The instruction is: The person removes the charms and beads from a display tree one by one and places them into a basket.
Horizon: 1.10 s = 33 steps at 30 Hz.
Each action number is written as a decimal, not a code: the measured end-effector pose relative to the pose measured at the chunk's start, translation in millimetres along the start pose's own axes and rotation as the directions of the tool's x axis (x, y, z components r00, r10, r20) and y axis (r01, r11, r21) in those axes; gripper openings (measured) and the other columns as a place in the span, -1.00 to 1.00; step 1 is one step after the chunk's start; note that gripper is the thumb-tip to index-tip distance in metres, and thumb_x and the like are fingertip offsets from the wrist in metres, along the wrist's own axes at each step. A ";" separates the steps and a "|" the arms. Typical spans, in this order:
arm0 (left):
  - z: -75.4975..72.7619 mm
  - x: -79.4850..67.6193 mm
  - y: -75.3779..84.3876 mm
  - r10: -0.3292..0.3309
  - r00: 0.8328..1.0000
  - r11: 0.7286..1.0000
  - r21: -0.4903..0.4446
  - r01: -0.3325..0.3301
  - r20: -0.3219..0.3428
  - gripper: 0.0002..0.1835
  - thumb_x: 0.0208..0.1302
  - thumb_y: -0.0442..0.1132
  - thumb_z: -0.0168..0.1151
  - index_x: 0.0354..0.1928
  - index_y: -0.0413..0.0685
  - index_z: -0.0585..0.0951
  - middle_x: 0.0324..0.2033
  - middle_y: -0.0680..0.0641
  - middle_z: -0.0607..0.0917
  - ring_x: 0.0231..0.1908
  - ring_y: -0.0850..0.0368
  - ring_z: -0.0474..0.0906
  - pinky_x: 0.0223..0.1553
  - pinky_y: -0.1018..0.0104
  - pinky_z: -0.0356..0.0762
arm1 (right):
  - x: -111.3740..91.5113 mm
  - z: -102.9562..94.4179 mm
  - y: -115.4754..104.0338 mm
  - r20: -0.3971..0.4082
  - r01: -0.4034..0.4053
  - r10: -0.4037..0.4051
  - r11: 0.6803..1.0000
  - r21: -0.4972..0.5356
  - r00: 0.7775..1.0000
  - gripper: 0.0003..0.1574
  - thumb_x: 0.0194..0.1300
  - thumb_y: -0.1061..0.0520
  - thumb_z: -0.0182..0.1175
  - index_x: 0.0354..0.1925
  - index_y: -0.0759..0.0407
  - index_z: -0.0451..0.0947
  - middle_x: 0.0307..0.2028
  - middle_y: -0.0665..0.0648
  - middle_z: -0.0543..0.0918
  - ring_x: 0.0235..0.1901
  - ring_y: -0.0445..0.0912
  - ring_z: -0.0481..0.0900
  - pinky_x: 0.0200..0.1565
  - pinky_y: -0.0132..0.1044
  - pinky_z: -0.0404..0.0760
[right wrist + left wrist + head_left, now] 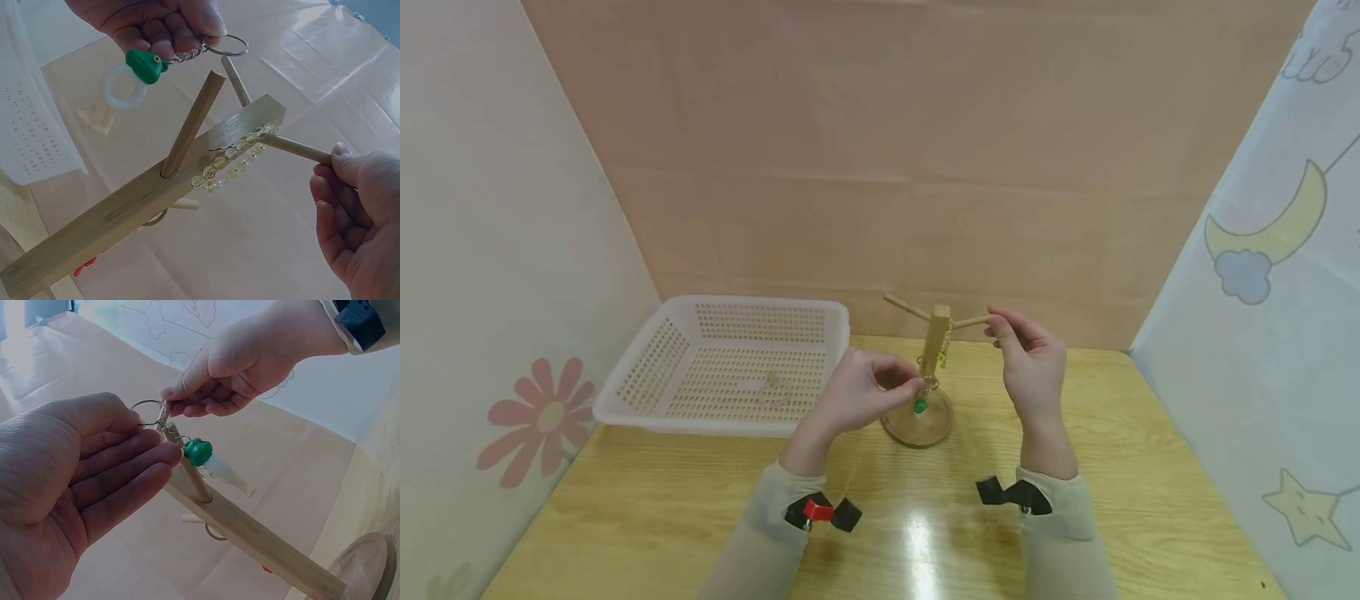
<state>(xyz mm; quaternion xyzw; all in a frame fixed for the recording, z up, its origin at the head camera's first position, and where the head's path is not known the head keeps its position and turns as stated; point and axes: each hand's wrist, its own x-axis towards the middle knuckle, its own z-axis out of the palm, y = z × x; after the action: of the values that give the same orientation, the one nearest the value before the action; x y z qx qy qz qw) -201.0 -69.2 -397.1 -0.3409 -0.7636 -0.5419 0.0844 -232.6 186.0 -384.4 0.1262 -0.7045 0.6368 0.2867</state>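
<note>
My left hand pinches the metal ring of a keychain between thumb and finger. A green animal-head charm hangs from its short chain, with a whitish ring and a pale tip below. The held ring is near an upper peg of a wooden stand. My right hand pinches the end of another peg on the right. A clear and yellow bead bracelet hangs over that peg near the post. Below, another metal ring hangs by a lower peg.
A white perforated basket stands on the left of the wooden table, with a small pale beaded item inside. The stand's round base rests near the table's middle. A red piece shows low behind the post.
</note>
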 end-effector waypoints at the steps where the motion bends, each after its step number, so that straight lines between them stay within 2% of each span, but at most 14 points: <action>1: -0.4 -0.1 0.4 -0.002 1.000 1.000 0.004 0.002 0.000 -0.95 0.40 -0.35 0.43 -0.20 -0.14 0.83 -0.32 0.05 0.84 -0.34 0.28 0.74 -0.30 0.31 0.76 | -0.1 -0.3 -0.2 0.000 -0.001 0.001 1.000 -0.002 1.000 -0.75 0.51 0.22 0.35 0.04 0.37 0.78 -0.32 -0.13 0.82 -0.29 -0.18 0.76 -0.20 -0.36 0.69; 8: -4.5 -1.5 3.4 -0.003 1.000 1.000 0.025 0.003 -0.020 -0.94 0.40 -0.34 0.44 -0.19 -0.15 0.84 -0.31 0.03 0.85 -0.35 0.28 0.73 -0.30 0.30 0.76 | -0.1 -0.7 0.6 0.004 -0.010 0.010 1.000 -0.007 1.000 -0.72 0.52 0.18 0.35 0.04 0.37 0.78 -0.31 -0.12 0.82 -0.27 -0.13 0.76 -0.19 -0.35 0.68; 14: -8.7 -4.2 1.8 -0.018 0.999 0.999 0.039 0.020 -0.032 -0.95 0.39 -0.34 0.44 -0.19 -0.15 0.83 -0.31 0.03 0.84 -0.35 0.27 0.73 -0.29 0.30 0.76 | -0.3 -0.7 2.0 0.012 -0.018 0.018 1.000 -0.008 1.000 -0.68 0.52 0.16 0.35 0.05 0.41 0.76 -0.30 -0.11 0.83 -0.27 -0.16 0.76 -0.19 -0.40 0.68; 20: -14.6 -6.9 -1.2 -0.044 0.998 0.998 0.033 0.045 -0.034 -0.93 0.41 -0.37 0.43 -0.17 -0.22 0.82 -0.28 -0.08 0.85 -0.32 0.21 0.75 -0.24 0.25 0.78 | 2.2 -2.4 4.3 0.009 -0.012 0.013 1.000 -0.009 1.000 -0.67 0.52 0.15 0.36 0.05 0.40 0.76 -0.30 -0.12 0.82 -0.27 -0.20 0.75 -0.18 -0.39 0.68; 28: -26.6 -16.4 -6.3 -0.088 0.994 0.995 0.031 0.090 -0.060 -0.92 0.40 -0.36 0.44 -0.14 -0.18 0.82 -0.27 0.00 0.84 -0.29 0.17 0.76 -0.23 0.25 0.78 | 4.8 -2.8 5.9 0.024 0.004 -0.004 1.000 -0.007 1.000 -0.72 0.53 0.16 0.35 0.04 0.34 0.79 -0.31 -0.11 0.83 -0.27 -0.18 0.75 -0.18 -0.31 0.69; 33: -31.5 -20.4 -8.6 -0.092 0.994 0.995 0.018 0.093 -0.067 -0.92 0.41 -0.35 0.43 -0.14 -0.18 0.82 -0.30 0.04 0.84 -0.32 0.17 0.76 -0.27 0.25 0.78 | 4.6 -4.1 5.2 0.018 0.006 -0.006 1.000 -0.010 1.000 -0.74 0.53 0.16 0.35 0.03 0.31 0.80 -0.32 0.00 0.83 -0.29 -0.15 0.76 -0.19 -0.35 0.68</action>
<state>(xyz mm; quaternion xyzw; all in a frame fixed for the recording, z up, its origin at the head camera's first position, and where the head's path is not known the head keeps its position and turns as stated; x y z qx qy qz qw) -198.5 -107.4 -401.3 -0.2861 -0.7810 -0.5482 0.0881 -238.2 191.7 -386.1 0.1327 -0.7100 0.6310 0.2830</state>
